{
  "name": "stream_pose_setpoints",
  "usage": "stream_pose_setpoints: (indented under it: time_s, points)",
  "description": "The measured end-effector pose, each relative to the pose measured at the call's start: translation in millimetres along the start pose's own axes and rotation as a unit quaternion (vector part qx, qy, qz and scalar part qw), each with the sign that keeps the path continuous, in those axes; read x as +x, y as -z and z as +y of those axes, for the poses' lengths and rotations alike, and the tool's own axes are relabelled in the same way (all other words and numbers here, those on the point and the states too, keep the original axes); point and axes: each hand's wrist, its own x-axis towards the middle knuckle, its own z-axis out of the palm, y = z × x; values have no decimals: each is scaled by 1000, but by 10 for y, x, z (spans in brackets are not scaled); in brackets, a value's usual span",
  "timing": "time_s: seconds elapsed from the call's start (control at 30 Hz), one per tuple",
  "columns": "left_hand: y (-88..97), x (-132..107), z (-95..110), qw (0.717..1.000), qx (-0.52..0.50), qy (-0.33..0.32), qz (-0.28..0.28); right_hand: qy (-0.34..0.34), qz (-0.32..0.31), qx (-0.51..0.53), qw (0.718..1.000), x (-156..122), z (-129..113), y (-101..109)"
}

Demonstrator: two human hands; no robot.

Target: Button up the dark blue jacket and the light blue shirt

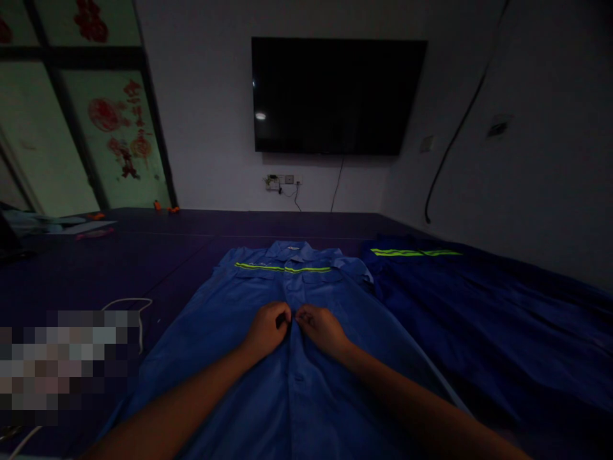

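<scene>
A blue work shirt (pixel 230 345) lies spread out, front up, its collar away from me and a yellow-green reflective stripe across the chest. Over the middle of its button placket (pixel 297 409), both hands meet with fingertips almost touching. My left hand (pixel 269 327) is closed in a pinch at the placket's left edge. Facing it, my right hand (pixel 322 327) pinches the placket from the other side. Any button between the fingertips is too small and dark to make out. Closer to me, a buttonhole shows on the placket.
A darker blue garment (pixel 479 319) with a reflective stripe lies to the right. The floor (pixel 158 275) is dark purple. At left are a white cord (pixel 142 319) and a pixelated patch. A television (pixel 335 96) hangs on the far wall; a black cable (pixel 460 128) hangs at right.
</scene>
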Motion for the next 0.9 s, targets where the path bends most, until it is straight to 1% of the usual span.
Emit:
stream_pose_setpoints:
  time_s: [0.17,0.27,0.4,0.57,0.73,0.9]
  points:
    - [-11,-7,9,1000,18,-10,-6,3,-5,-62,998,-26,-44,14]
    - [-15,-15,38,998,43,-42,-1,-2,-5,-89,996,-38,-68,23]
    - [-17,-30,72,993,74,-88,14,0,-6,-96,995,-47,-86,36]
    - [-13,-35,59,990,112,-85,21,-4,-8,-90,996,-52,-90,35]
    - [9,-12,47,989,131,-72,-13,-3,-12,-86,996,-54,-108,40]
    - [51,11,47,984,151,-83,-55,3,-13,-78,997,-57,-129,54]
